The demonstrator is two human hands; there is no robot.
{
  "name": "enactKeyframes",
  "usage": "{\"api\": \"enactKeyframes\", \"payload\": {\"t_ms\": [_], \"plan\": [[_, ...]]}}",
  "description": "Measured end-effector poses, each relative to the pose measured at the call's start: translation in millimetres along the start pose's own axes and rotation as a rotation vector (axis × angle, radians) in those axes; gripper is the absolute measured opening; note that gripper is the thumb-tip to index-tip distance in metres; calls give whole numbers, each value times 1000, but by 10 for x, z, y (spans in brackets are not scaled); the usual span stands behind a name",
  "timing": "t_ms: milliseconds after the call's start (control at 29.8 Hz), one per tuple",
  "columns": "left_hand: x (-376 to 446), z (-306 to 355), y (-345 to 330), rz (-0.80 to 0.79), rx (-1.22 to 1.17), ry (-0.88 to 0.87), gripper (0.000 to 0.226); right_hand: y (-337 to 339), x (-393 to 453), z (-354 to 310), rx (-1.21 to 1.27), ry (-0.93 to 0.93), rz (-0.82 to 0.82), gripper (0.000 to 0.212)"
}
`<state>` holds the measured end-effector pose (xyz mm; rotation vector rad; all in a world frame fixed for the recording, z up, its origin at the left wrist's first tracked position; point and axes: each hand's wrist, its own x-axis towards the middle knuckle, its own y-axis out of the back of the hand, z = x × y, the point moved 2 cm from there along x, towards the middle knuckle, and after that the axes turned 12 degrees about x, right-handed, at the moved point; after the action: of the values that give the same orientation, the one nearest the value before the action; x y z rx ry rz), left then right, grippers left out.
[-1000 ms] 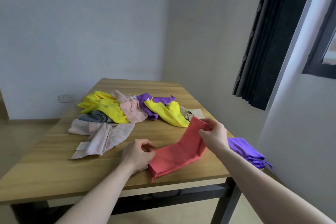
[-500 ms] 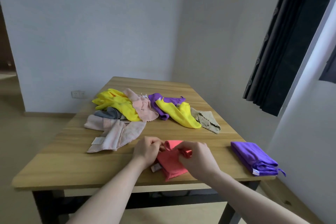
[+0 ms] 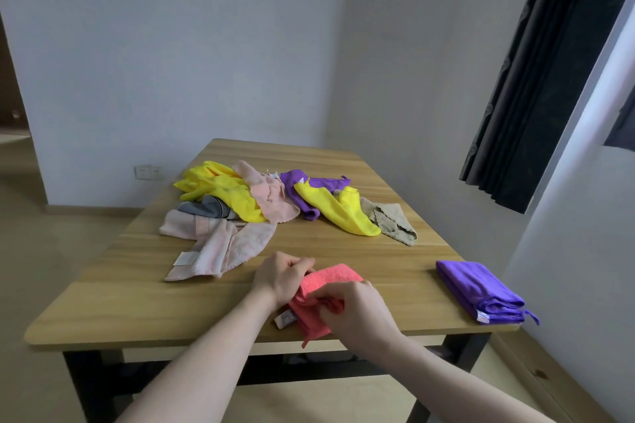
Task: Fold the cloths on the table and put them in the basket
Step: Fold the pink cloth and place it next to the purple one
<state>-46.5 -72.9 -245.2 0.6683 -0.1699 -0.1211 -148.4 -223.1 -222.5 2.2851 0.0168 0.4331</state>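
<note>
both hands pinch the folded coral cloth [image 3: 324, 288] at the tabletop's [image 3: 137, 288] near edge: left hand [image 3: 280, 276] on its far-left corner, right hand [image 3: 354, 311] bunching its near side.

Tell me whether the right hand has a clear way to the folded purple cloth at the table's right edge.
Probably yes. The folded purple cloth lies alone on bare table to the right of the right hand, with nothing between them. But that hand now grips the red cloth and would have to let go first.

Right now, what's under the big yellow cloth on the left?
A grey striped cloth pokes out from under the yellow cloth, and a pink towel lies lower. How far either reaches underneath is covered.
</note>
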Motion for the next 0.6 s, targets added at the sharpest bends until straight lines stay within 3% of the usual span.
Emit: {"api": "enactKeyframes", "payload": {"t_ms": [201, 302, 369, 436, 503, 604], "plan": [[-22, 12, 7, -40, -44, 10, 39, -71, -136, -43, 78, 34, -74, 27], [-21, -5, -1, -56, -16, -23, 52, -22, -182, -89, 108, 42, -152, 34], [-17, -14, -9, -61, 73, -46, 33, 27, -207, -104, 127, 39, -193, 35], [-38, 9, 12, -57, 129, -51, 5, 91, -214, -73, 133, 22, -118, 31], [-43, 25, 34, -59, 132, -47, 10, 142, -193, 18, 81, -8, 1, 29], [-62, 39, 55, -65, 121, -29, 14, 148, -153, 132, 25, -97, 28, 27]]}}
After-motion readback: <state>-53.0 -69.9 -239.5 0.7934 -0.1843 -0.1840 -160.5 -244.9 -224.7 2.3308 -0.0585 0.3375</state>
